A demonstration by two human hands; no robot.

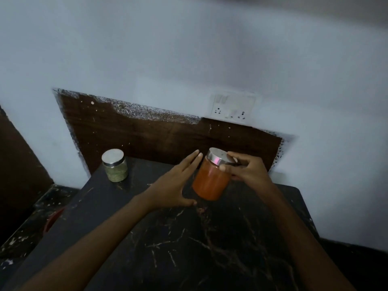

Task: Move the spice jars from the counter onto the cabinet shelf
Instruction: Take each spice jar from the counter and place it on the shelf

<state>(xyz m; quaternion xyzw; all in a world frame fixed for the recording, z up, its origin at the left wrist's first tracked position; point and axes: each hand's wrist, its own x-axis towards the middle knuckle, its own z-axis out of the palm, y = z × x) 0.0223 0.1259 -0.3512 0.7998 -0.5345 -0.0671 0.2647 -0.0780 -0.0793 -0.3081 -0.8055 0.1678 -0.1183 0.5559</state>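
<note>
Dark counter [210,248]; orange jar [211,181] between left hand [174,185] and right hand [249,171]

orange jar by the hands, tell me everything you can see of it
The orange jar is a clear round jar filled with orange-red powder and closed by a shiny metal lid. It is tilted, lid leaning right, over the dark marble counter; whether its base touches is unclear. The right hand grips its lid and neck. The left hand, fingers straight, lies open along its left side, contact uncertain.
</note>
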